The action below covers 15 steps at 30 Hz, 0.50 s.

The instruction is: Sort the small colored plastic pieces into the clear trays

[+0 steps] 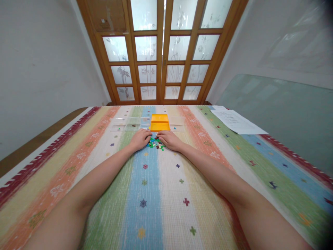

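A small heap of tiny toy bricks (156, 143), in green, blue, white and dark red, lies on the striped tablecloth between my hands. My left hand (141, 139) rests at the heap's left side, fingers bent together and tips partly hidden. From the right, my right hand (169, 139) reaches over the heap's edge with its fingers curled in. Near those fingertips is something small and whitish, too small to make out. Just beyond both hands stands an open yellow box (160, 127), its lid raised at the back.
Left of the yellow box lies a clear plastic tray (114, 121) with a few small pieces, one of them brown (133, 125). Another clear tray (179, 122) to its right has a blue piece (175, 128). Paper sheets (238, 121) lie at the table's far right.
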Each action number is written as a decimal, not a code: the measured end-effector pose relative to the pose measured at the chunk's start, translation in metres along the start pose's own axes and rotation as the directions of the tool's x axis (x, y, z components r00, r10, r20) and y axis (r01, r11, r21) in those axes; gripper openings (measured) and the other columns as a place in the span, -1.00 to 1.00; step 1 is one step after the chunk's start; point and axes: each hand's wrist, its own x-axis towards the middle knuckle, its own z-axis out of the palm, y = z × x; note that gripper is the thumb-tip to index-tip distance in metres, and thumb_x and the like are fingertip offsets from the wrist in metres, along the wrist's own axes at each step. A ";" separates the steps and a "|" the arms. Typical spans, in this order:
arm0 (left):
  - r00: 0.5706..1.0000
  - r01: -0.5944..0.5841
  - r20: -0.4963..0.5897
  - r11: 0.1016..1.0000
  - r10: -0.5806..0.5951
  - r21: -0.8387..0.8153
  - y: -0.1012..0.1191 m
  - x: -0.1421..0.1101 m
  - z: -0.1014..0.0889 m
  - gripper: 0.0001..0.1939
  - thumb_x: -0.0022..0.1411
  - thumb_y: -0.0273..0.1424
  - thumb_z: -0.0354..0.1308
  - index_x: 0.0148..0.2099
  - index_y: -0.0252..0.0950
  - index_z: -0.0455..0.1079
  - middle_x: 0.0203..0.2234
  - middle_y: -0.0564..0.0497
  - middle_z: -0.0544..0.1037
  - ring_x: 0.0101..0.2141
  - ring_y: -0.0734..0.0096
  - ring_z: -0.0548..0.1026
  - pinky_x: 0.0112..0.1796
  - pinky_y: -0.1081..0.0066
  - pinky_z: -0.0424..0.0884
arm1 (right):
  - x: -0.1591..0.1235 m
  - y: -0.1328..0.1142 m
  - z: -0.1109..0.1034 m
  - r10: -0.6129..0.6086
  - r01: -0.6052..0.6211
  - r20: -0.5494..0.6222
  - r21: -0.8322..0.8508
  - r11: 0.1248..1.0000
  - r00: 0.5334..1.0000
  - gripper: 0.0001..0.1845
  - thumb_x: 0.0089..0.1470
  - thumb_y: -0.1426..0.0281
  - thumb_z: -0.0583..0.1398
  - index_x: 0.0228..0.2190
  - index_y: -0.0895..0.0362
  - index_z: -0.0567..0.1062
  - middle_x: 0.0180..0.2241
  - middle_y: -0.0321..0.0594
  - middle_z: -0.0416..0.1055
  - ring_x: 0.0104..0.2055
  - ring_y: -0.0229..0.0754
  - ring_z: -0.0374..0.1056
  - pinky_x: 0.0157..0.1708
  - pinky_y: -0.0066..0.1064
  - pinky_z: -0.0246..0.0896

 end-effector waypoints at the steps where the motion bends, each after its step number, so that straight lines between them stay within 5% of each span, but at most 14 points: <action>1: 1.000 0.009 -0.010 1.000 -0.009 0.002 0.000 0.000 0.000 -0.69 0.41 -0.36 0.02 0.02 -0.19 0.57 0.00 -0.06 0.61 0.06 0.17 0.47 0.17 0.12 0.33 | 0.000 0.000 0.000 -0.003 0.003 0.002 0.000 1.000 1.000 -0.60 0.43 0.29 0.01 0.03 0.12 0.58 0.02 -0.05 0.53 0.07 -0.04 0.41 0.14 -0.16 0.24; 15: 0.999 0.035 -0.022 0.999 -0.035 0.003 -0.006 -0.001 -0.001 -0.65 0.30 -0.51 0.03 0.00 -0.18 0.57 -0.02 -0.06 0.60 0.03 0.15 0.47 0.14 0.10 0.37 | -0.001 0.007 -0.010 0.133 -0.133 -0.189 0.013 0.991 0.973 -0.48 0.46 0.20 -0.09 0.13 0.13 0.52 0.14 0.04 0.42 0.19 0.03 0.32 0.23 -0.05 0.20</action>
